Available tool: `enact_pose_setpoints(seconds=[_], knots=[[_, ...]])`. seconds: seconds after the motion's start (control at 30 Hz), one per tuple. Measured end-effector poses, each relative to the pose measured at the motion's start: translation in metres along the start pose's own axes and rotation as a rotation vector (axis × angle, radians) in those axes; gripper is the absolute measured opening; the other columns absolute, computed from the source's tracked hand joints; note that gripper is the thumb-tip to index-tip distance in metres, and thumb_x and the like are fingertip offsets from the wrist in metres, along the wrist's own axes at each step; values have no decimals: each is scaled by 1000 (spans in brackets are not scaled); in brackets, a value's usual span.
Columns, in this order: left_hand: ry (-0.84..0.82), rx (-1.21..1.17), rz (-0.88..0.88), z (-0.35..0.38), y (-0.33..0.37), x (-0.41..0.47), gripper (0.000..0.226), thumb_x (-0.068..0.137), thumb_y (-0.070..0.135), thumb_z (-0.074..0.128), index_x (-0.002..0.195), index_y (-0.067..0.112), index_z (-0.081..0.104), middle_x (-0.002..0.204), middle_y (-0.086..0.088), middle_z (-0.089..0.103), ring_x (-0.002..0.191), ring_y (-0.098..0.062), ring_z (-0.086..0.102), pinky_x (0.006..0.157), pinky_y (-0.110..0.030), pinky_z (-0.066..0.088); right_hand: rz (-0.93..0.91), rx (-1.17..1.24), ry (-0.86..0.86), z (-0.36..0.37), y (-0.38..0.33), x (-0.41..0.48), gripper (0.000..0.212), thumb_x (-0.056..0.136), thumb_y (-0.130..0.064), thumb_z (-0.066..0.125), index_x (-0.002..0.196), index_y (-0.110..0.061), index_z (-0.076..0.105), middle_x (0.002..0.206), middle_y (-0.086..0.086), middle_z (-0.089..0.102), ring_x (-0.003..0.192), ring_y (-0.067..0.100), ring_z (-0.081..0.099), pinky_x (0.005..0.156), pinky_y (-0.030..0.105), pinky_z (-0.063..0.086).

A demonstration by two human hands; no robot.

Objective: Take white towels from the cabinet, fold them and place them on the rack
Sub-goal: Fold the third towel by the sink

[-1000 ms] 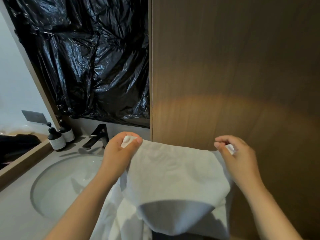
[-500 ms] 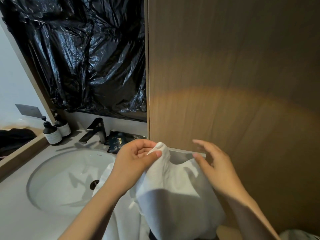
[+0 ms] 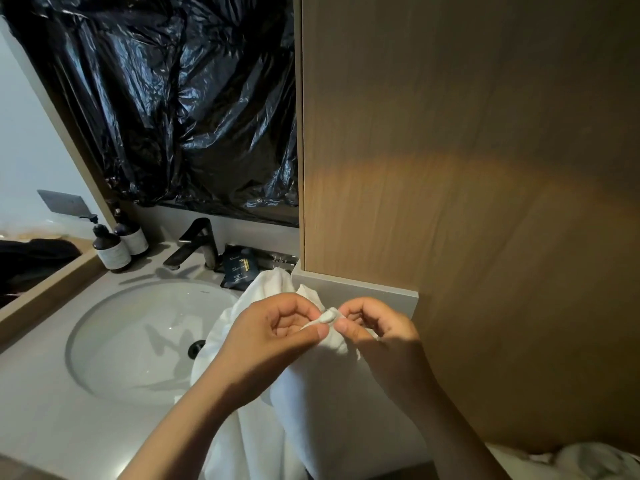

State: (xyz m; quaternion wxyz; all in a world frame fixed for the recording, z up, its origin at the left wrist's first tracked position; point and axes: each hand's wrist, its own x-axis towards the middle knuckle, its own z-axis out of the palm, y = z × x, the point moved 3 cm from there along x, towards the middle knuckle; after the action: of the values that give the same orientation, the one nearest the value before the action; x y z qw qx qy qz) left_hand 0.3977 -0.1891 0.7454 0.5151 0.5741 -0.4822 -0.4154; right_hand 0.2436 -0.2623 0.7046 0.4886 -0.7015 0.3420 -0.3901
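Note:
A white towel [image 3: 311, 403] hangs folded in half in front of me, over the right edge of the sink counter. My left hand [image 3: 273, 337] pinches its top corners between thumb and fingers. My right hand [image 3: 377, 334] is right beside it, fingers curled, pinching the same bunched corner. Both hands meet at the middle of the view. The towel's lower part drops out of view at the bottom. No rack is in view.
A round sink [image 3: 138, 341] with a black faucet [image 3: 194, 244] lies at the left. Two dark pump bottles [image 3: 114, 244] stand at the back left, a dark packet [image 3: 239, 268] behind the towel. A wooden cabinet panel [image 3: 467, 168] fills the right; black plastic sheeting [image 3: 173, 98] covers the mirror.
My hands held the towel's top corners wide apart; they have come together, so the towel is now doubled over, and the view has tilted down.

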Motion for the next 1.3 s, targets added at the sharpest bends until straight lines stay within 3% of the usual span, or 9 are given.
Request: enact_pose_setpoints(seconds=[0.1,0.23,0.4,0.63,0.83,0.97,1.07,1.3], knots=[[58,21,-53,-6,-3,-4,9,79,9,76,83,2,74,71,-10,71,67,-13,64,67,-19,51,-25,28,25,5,-3,-4,4,87,-24,65,85,-27,68,73,-13,65,69,1,59,64,10,44],[133,40,-107,-11,-6,-7,5,76,10,78,80,6,78,75,-7,76,73,-13,71,75,-24,56,-42,38,1,7,-6,-4,9,81,-28,64,89,-33,67,80,-9,68,77,7,64,70,16,48],[215,39,-112,-14,-9,-9,2,74,11,80,75,13,80,74,-2,76,70,-7,70,70,-17,55,-52,-23,-40,5,-4,-6,7,84,-31,64,88,-34,66,86,-11,69,81,7,64,70,14,47],[253,-28,-135,-10,-7,-10,6,70,5,82,75,7,79,70,-5,75,63,-6,69,61,-11,51,-37,71,-94,9,-7,-8,10,84,-37,55,78,-33,61,75,0,60,69,7,52,63,18,41],[241,-60,-187,-7,-9,-10,10,67,6,84,74,4,78,71,-8,75,65,-10,71,63,-15,54,-90,125,-100,8,-8,-10,12,81,-41,56,74,-31,60,61,-15,52,57,-3,46,54,7,34],[292,-106,-169,-10,-11,-8,7,68,5,83,73,7,78,75,-9,76,72,-17,72,74,-27,57,-18,110,-89,8,-3,-7,6,81,-35,62,76,-32,66,75,-8,66,68,2,56,63,13,42],[331,-115,-146,-11,-13,-8,10,68,5,84,76,6,78,76,-9,76,72,-16,72,74,-25,57,-14,14,-65,7,2,-5,7,83,-32,61,81,-33,68,79,-10,67,75,5,60,68,13,44],[182,48,-156,-9,-13,-7,9,76,18,80,70,11,77,68,-3,74,63,-3,65,62,-13,51,-92,17,16,7,4,-5,5,82,-27,63,81,-29,68,79,-5,69,72,7,60,66,15,45]])
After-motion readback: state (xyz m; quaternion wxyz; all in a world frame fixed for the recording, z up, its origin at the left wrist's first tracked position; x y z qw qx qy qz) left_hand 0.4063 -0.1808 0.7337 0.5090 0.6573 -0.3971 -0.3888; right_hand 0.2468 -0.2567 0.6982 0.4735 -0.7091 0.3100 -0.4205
